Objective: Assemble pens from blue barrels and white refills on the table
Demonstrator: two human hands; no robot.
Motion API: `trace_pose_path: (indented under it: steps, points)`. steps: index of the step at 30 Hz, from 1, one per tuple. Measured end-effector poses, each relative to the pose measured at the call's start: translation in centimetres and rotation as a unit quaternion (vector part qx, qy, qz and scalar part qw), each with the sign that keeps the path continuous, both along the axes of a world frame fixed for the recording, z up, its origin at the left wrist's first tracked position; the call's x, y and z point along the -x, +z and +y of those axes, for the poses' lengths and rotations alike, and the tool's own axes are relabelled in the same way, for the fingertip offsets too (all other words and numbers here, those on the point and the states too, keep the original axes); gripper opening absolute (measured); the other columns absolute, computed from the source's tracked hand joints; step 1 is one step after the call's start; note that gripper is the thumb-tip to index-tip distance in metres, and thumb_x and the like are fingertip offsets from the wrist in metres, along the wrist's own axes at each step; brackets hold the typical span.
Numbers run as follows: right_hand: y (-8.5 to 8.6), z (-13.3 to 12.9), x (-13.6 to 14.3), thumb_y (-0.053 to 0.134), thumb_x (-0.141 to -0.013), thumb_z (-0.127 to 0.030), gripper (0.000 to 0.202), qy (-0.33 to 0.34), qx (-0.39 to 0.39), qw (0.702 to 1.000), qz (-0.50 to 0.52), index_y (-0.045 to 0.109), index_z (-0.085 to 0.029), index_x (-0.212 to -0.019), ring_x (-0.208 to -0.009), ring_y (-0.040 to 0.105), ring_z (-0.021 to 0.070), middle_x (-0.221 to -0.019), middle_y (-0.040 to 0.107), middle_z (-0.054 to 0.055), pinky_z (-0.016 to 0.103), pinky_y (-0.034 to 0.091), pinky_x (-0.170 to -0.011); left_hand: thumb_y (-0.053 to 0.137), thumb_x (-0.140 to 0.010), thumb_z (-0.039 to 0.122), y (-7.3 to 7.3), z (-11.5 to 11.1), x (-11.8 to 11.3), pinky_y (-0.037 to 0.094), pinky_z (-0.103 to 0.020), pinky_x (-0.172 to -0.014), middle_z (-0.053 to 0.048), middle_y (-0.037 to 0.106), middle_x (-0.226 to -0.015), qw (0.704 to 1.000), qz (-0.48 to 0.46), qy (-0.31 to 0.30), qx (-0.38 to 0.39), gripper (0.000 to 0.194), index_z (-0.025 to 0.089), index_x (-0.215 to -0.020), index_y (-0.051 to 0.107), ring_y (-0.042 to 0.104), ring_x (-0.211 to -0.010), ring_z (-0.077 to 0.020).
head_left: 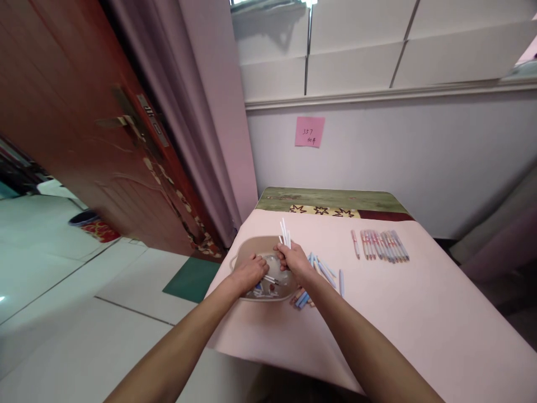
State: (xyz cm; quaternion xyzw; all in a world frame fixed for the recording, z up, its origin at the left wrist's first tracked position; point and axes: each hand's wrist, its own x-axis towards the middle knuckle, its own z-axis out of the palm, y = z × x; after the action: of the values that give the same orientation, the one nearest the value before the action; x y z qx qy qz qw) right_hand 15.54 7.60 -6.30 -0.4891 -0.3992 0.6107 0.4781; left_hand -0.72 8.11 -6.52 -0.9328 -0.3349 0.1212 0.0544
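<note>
A beige basin (247, 244) stands at the left side of the table, with small pen parts and clear plastic inside. My right hand (292, 259) is over the basin's right side, closed round a bunch of thin white pen refills (285, 230) that point upward. Down in the basin, my left hand (251, 273) has its fingers curled together; its fingertips are partly hidden. White refills with dark tips (272, 279) lie right beside those fingers. Pastel pen barrels (324, 271) are heaped to the right of the basin, partly behind my right forearm.
A row of pens (385, 246) lies at the table's right, with one pen (356, 244) slightly apart. The table (377, 313) has a pale pink cover. A pink note (309, 132) is on the wall. To the left are a curtain (210, 112) and a red-brown door (75, 112).
</note>
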Motion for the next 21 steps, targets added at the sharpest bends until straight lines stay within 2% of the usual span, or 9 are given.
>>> trace_pose_path:
  steps: [3,5,7,10,13,16,18,21]
  points:
    - [0.0,-0.1,-0.1,0.050,-0.079,-0.041,0.026,0.001,-0.015,0.999,-0.031,0.056,-0.016,-0.084,-0.037,0.030,0.0059,-0.050,0.038,-0.009,0.020,0.036,-0.040,0.037,-0.090,0.012,0.4,0.1,0.2,0.034,-0.038,-0.088,-0.013,0.066,-0.094,1.000,0.009,0.003,-0.022,0.026,0.013,-0.098,0.061,0.056,-0.092,-0.0241]
    - [0.0,-0.1,-0.3,0.052,-0.080,-0.041,0.025,-0.001,-0.034,0.997,-0.062,0.058,-0.017,-0.083,-0.038,0.033,0.0070,-0.050,0.039,-0.008,0.021,0.036,-0.041,0.037,-0.091,0.013,1.2,0.4,0.5,0.032,-0.039,-0.090,-0.012,0.066,-0.088,0.999,0.005,-0.003,-0.037,0.025,0.014,-0.101,0.060,0.056,-0.090,-0.0238]
    - [0.2,0.0,-0.6,0.056,-0.079,-0.041,0.023,-0.003,-0.059,0.994,-0.094,0.060,-0.018,-0.079,-0.044,0.041,0.0090,-0.053,0.046,-0.006,0.021,0.037,-0.046,0.037,-0.091,0.014,2.5,0.8,0.9,0.031,-0.039,-0.092,-0.010,0.065,-0.085,0.999,-0.015,-0.016,-0.047,0.025,0.016,-0.103,0.059,0.056,-0.089,-0.0232]
    - [0.6,0.1,-0.7,0.062,-0.077,-0.036,0.017,0.000,-0.097,0.988,-0.120,0.063,-0.020,-0.073,-0.067,0.055,0.0150,-0.067,0.059,0.000,0.022,0.042,-0.060,0.035,-0.092,0.015,4.9,1.1,1.2,0.030,-0.036,-0.091,-0.009,0.064,-0.086,0.997,-0.061,-0.040,-0.039,0.026,0.018,-0.103,0.058,0.055,-0.090,-0.0221]
    - [1.0,0.0,-0.1,0.062,-0.078,-0.035,0.017,0.026,-0.111,0.987,-0.115,0.064,-0.020,-0.070,-0.082,0.059,0.0194,-0.075,0.064,0.001,0.024,0.044,-0.069,0.036,-0.092,0.017,7.2,1.1,1.1,0.032,-0.034,-0.087,-0.007,0.063,-0.087,0.994,-0.099,-0.040,-0.013,0.023,0.020,-0.097,0.058,0.055,-0.089,-0.0213]
    - [1.0,-0.6,0.9,0.058,-0.081,-0.042,0.025,0.080,-0.097,0.988,-0.085,0.064,-0.019,-0.073,-0.066,0.060,0.0179,-0.066,0.063,0.001,0.026,0.045,-0.063,0.040,-0.089,0.015,8.7,1.0,1.1,0.035,-0.032,-0.081,-0.005,0.061,-0.084,0.993,-0.117,-0.001,0.020,0.019,0.021,-0.091,0.058,0.055,-0.085,-0.0202]
    - [0.9,-1.1,1.4,0.056,-0.082,-0.044,0.029,0.106,-0.081,0.989,-0.057,0.062,-0.017,-0.073,-0.053,0.056,0.0143,-0.060,0.058,0.000,0.025,0.044,-0.055,0.042,-0.087,0.016,9.2,1.1,1.3,0.038,-0.030,-0.079,-0.005,0.061,-0.085,0.988,-0.142,0.023,0.053,0.018,0.022,-0.089,0.059,0.055,-0.084,-0.0195]
    - [0.9,-1.7,1.5,0.057,-0.081,-0.046,0.031,0.119,-0.053,0.991,-0.011,0.059,-0.016,-0.073,-0.044,0.045,0.0088,-0.056,0.049,-0.004,0.023,0.042,-0.049,0.053,-0.080,0.023,9.4,1.2,2.0,0.040,-0.032,-0.087,-0.005,0.061,-0.098,0.960,-0.257,0.050,0.097,0.015,0.021,-0.094,0.060,0.054,-0.098,-0.0212]
